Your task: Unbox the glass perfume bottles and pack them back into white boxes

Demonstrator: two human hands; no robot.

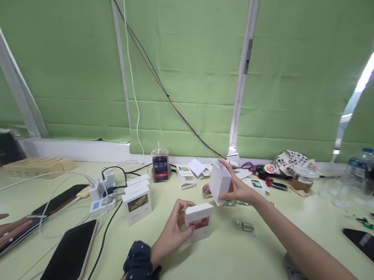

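My left hand (179,228) is closed round a small white box with a red picture (200,223), held upright just over the table. Off to its right, my right hand (235,186) grips a plain white box (219,182), tilted and raised a little above the table. The fingers span that box from its top edge to its lower side. Whether either box has anything inside is hidden. Several white boxes with a dark yellow picture (138,203) stand in a row left of my hands. A small metal and clear piece (247,227) lies below my right hand.
Opened white cartons (185,176) and flat pieces lie at the back beside a drink cup (161,166). Left are a power strip (102,205), cables, a phone (67,257) and another person's hand (10,230). A lidded tub (302,178) and green-handled tools (367,223) are at right.
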